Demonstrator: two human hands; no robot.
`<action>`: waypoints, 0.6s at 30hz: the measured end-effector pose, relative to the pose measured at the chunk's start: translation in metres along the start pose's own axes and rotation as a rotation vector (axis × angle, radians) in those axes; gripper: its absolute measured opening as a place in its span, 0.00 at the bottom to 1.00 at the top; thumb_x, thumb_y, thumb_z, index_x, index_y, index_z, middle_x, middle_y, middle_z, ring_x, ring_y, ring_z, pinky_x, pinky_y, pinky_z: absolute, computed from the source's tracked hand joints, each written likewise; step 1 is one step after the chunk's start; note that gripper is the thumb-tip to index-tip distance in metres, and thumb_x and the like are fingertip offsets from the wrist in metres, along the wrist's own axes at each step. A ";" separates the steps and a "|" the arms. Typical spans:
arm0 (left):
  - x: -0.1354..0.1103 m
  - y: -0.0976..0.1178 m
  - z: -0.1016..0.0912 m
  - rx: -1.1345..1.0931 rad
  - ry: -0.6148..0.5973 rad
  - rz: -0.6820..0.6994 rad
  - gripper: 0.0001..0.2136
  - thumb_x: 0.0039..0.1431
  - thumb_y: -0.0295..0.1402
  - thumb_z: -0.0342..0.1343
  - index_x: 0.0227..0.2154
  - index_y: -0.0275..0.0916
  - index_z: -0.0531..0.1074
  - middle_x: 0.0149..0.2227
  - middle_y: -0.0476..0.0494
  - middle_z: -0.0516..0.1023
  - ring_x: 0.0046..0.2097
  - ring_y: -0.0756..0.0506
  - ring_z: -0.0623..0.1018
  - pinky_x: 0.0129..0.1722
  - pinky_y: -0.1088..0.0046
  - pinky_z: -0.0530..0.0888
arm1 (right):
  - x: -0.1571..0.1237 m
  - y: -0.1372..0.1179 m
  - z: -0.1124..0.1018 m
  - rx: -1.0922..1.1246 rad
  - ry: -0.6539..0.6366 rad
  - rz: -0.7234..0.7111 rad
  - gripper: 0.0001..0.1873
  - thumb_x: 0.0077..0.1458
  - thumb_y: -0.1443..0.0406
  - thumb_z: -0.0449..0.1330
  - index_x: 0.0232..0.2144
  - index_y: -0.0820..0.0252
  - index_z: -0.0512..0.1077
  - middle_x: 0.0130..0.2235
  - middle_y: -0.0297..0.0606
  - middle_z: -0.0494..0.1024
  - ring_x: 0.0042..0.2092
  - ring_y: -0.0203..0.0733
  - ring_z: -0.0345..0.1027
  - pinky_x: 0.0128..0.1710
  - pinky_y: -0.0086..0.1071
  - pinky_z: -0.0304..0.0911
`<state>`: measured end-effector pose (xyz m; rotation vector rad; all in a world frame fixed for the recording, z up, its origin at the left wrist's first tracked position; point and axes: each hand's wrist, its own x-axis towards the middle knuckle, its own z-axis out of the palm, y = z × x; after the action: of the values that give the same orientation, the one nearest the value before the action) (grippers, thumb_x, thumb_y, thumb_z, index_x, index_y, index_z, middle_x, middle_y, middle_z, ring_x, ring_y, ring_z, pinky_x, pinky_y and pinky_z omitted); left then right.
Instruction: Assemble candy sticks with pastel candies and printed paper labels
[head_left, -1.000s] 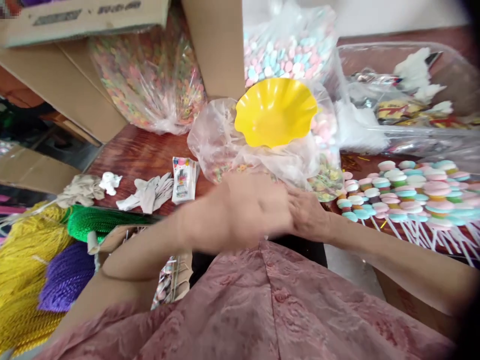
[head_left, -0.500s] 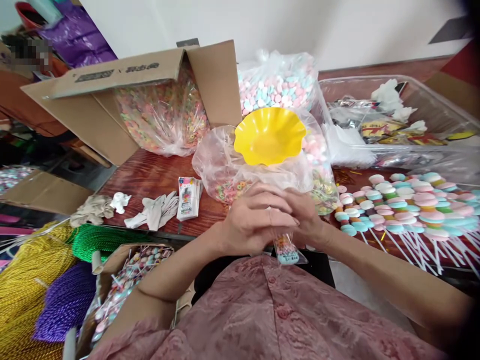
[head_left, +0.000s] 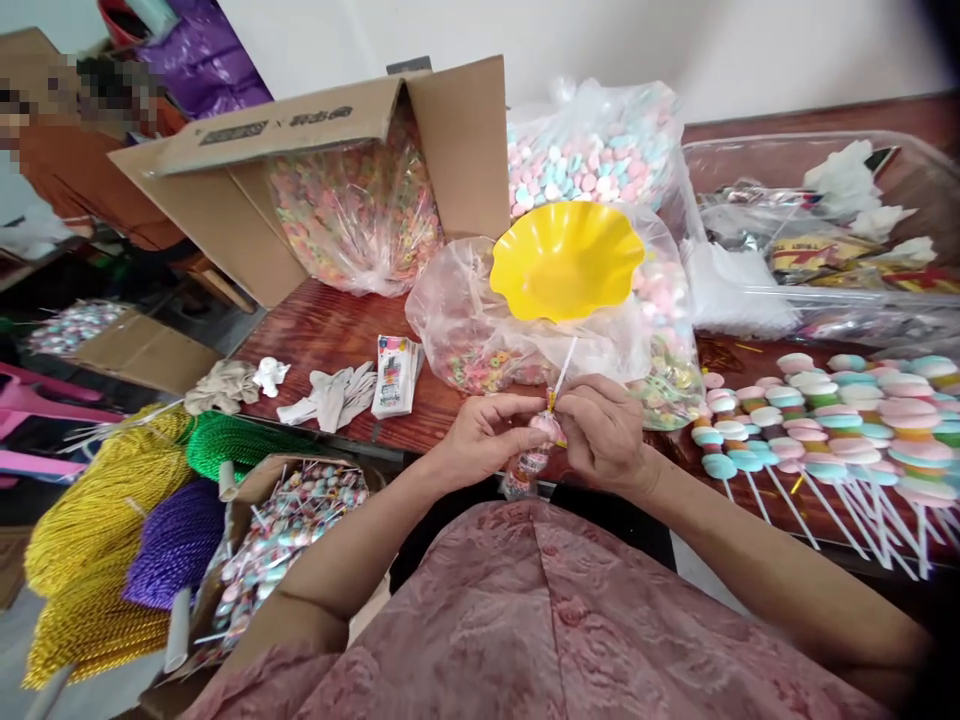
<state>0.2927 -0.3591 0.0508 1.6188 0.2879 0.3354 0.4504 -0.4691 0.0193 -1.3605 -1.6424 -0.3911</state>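
Both my hands meet at the table's near edge, close to my chest. My left hand (head_left: 487, 438) pinches a bagged candy lollipop (head_left: 531, 458), its fingers closed on the clear wrapper. My right hand (head_left: 604, 430) is closed on the same lollipop at the neck, where a gold twist tie sits and the white stick (head_left: 564, 366) points up and away. Just behind my hands lies an open plastic bag of mixed candies (head_left: 480, 350) with a yellow wavy bowl (head_left: 566, 260) resting on it.
Unwrapped candy lollipops (head_left: 817, 420) lie in rows on the right. A box of wrapped lollipops (head_left: 281, 530) stands at lower left beside yellow, green and purple cord bundles (head_left: 105, 510). Small printed bags (head_left: 396, 375), cloth gloves (head_left: 330, 395), a cardboard box (head_left: 322, 160) and candy bags fill the back.
The view has steadied and shifted left. My hands, clasped over the bagged candy before, now pinch its neck, and the stick points upward.
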 end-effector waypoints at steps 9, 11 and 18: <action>-0.032 -0.039 -0.017 1.105 0.039 0.681 0.14 0.63 0.24 0.46 0.48 0.33 0.71 0.34 0.39 0.76 0.38 0.45 0.74 0.39 0.66 0.73 | -0.010 -0.035 0.026 1.294 -0.424 1.259 0.12 0.40 0.60 0.64 0.22 0.59 0.65 0.18 0.29 0.64 0.22 0.34 0.58 0.20 0.27 0.48; -0.054 -0.040 -0.019 1.133 0.066 0.713 0.13 0.62 0.25 0.48 0.48 0.33 0.70 0.34 0.40 0.76 0.37 0.45 0.73 0.37 0.67 0.72 | -0.015 -0.051 0.033 1.443 -0.485 1.366 0.13 0.37 0.60 0.65 0.22 0.59 0.64 0.17 0.29 0.63 0.22 0.35 0.61 0.19 0.25 0.45; -0.147 -0.022 -0.048 1.377 -0.060 -0.430 0.12 0.59 0.26 0.50 0.42 0.37 0.75 0.41 0.38 0.77 0.45 0.42 0.76 0.45 0.65 0.73 | -0.059 -0.051 0.037 0.643 -0.551 0.581 0.09 0.59 0.61 0.59 0.40 0.57 0.74 0.35 0.39 0.79 0.36 0.42 0.73 0.33 0.34 0.68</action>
<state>0.1387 -0.3699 0.0259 2.8044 0.9331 -0.3593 0.3856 -0.4946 -0.0316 -1.4060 -1.4892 0.8497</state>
